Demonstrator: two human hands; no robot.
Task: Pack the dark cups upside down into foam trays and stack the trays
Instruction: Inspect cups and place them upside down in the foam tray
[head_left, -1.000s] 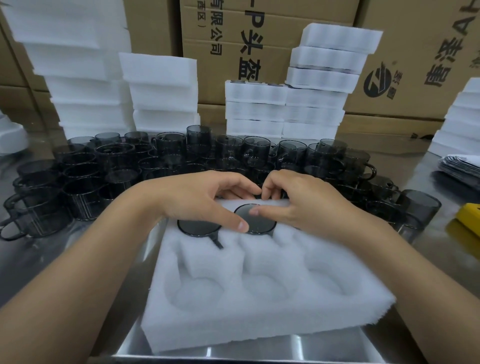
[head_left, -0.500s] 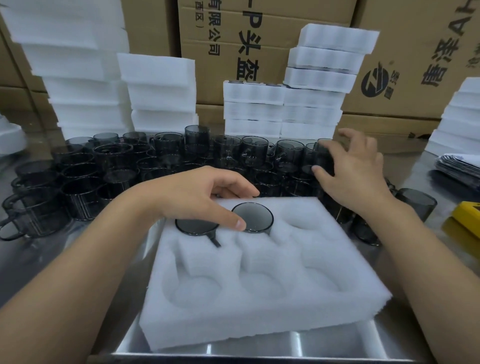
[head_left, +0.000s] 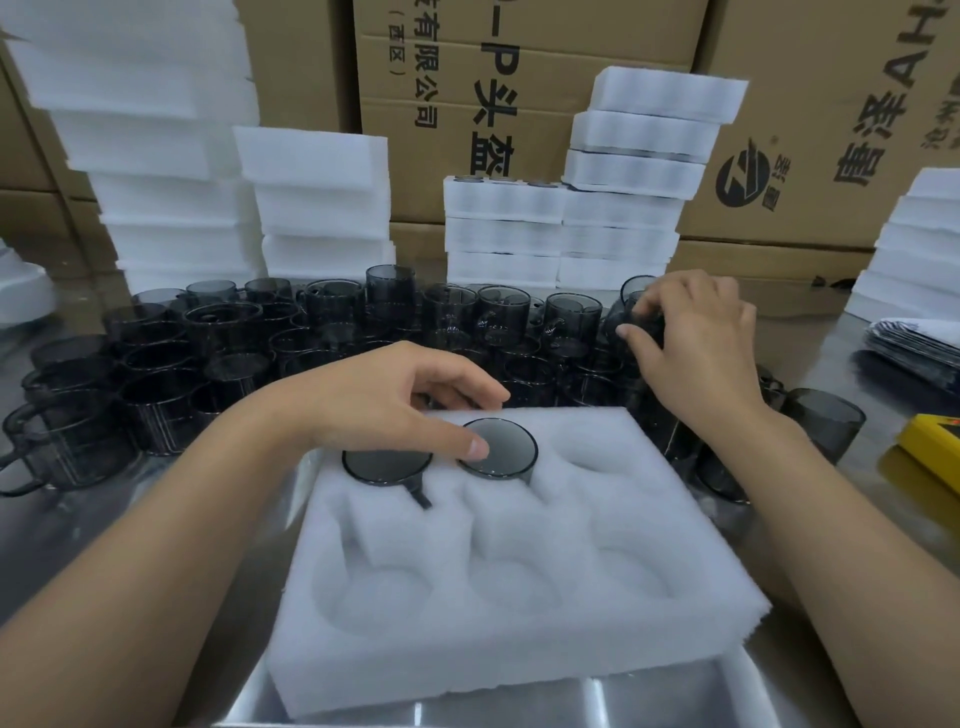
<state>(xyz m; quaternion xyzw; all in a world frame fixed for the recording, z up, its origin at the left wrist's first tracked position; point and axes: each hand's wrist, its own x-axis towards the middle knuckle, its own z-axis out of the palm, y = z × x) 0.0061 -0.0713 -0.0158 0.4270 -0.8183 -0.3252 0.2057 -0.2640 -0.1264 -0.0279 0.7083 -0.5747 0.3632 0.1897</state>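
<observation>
The foam tray (head_left: 519, 613) lay on the bench (head_left: 62, 530). In its far row sat the left cup (head_left: 387, 465) in the corner pocket and the middle cup (head_left: 506, 452) beside it. Behind the tray crowded the loose cups (head_left: 322, 332). Behind its far-right corner the right hand (head_left: 696, 353) gripped the raised cup (head_left: 636, 312). Foam stacks (head_left: 504, 234) stood farther behind.

Foam tray (head_left: 519, 639) in front: 1, with 6 pockets, 2 rows of 3. Upturned cups seated in it: 2, the left cup (head_left: 387, 465) and the middle cup (head_left: 506, 449) of the far row. Open pockets: 4. Loose cups (head_left: 223, 332) on the tabletop (head_left: 52, 545): several dozen, too crowded for an exact count. Held cup (head_left: 636, 312): 1, in the right hand (head_left: 696, 343). Hands: 2, counting the left hand (head_left: 384, 395). Foam stacks (head_left: 322, 208) behind: 5 in view. Yellow object (head_left: 930, 447): 1
</observation>
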